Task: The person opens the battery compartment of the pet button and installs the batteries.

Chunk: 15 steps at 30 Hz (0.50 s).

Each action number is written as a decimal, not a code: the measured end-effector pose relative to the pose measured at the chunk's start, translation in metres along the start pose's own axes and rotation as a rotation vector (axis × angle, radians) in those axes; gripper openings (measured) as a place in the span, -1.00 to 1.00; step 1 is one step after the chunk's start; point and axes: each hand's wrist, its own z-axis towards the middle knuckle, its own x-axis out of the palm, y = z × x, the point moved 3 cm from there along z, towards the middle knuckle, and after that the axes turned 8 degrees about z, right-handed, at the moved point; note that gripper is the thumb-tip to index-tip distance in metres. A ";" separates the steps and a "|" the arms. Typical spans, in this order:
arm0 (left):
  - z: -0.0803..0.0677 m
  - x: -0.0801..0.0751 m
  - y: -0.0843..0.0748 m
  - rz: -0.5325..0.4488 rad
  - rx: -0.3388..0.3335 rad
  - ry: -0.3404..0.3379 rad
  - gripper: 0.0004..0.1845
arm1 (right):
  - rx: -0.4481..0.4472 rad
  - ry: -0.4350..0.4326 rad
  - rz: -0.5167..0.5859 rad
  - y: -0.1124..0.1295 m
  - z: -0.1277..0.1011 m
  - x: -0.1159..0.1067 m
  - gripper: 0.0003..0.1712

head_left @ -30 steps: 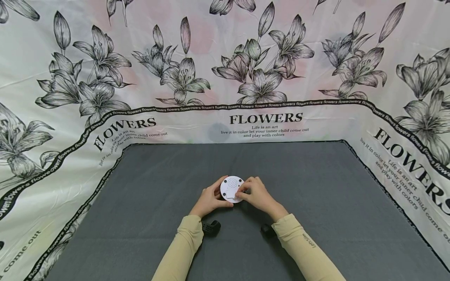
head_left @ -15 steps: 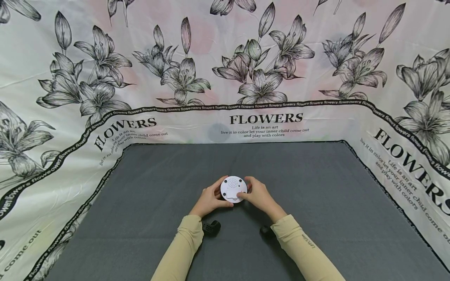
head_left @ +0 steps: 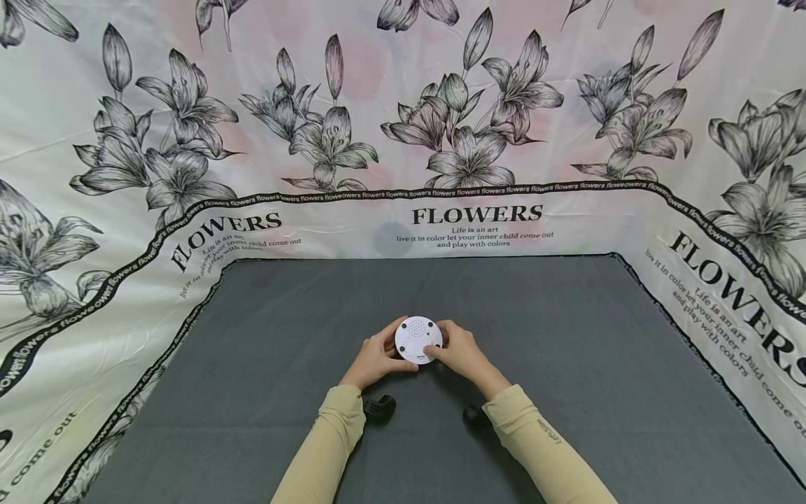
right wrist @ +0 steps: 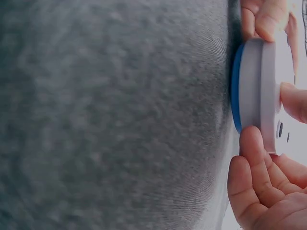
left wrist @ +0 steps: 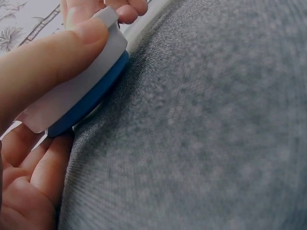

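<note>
A round white device (head_left: 413,337), with small holes and dark round feet on its upward face, is between my hands over the grey cloth. My left hand (head_left: 373,358) grips its left rim, thumb at the near edge. My right hand (head_left: 464,355) holds the right side, its thumb pressing on the face near the outlined cover, partly hiding it. In the right wrist view that thumb (right wrist: 296,101) lies on the face, with fingers (right wrist: 252,143) at the side wall. A blue layer (left wrist: 98,96) forms the underside in the left wrist view, close to the cloth.
Grey cloth (head_left: 302,315) covers the table, bordered by white fabric (head_left: 340,241) printed with flowers and lettering. Black curved pieces (head_left: 380,410) show beside both wrists, below the yellowish sleeves (head_left: 321,448).
The right fingers have gone from pinching over the device's face to its right rim, with the thumb now pressing on the face. The left hand and device have stayed nearly still.
</note>
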 end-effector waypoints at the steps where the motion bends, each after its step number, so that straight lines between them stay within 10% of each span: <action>1: 0.000 0.000 0.000 -0.001 -0.001 0.002 -0.02 | 0.008 0.010 0.005 -0.001 0.000 0.000 -0.39; 15: 0.007 0.004 0.017 0.084 0.007 -0.074 -0.12 | 0.047 0.109 0.097 -0.001 0.004 -0.012 -0.57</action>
